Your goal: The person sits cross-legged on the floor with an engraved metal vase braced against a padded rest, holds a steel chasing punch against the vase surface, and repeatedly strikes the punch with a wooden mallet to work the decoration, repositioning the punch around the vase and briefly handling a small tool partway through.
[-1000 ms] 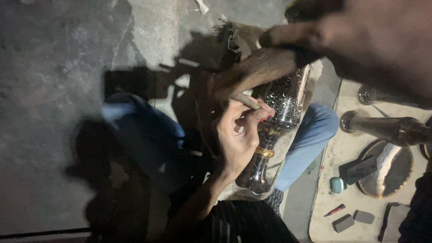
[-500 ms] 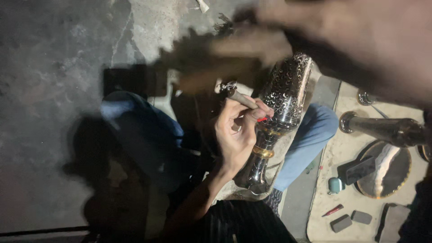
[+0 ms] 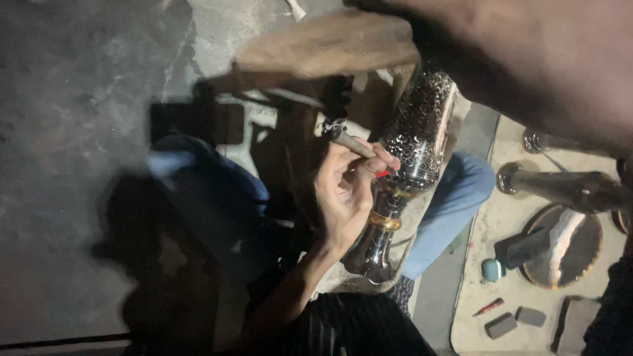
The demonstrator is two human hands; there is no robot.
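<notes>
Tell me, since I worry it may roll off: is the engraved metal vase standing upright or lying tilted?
Tilted. The engraved metal vase leans across the lap, base toward the person, the left hand against it.

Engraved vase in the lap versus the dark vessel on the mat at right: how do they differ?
The engraved vase has dense pale patterning and a gold band; the dark vessel looks plain. The vase leans across the lap beside the left hand with its chisel; the vessel lies untouched. Both are slender metal pieces.
</notes>
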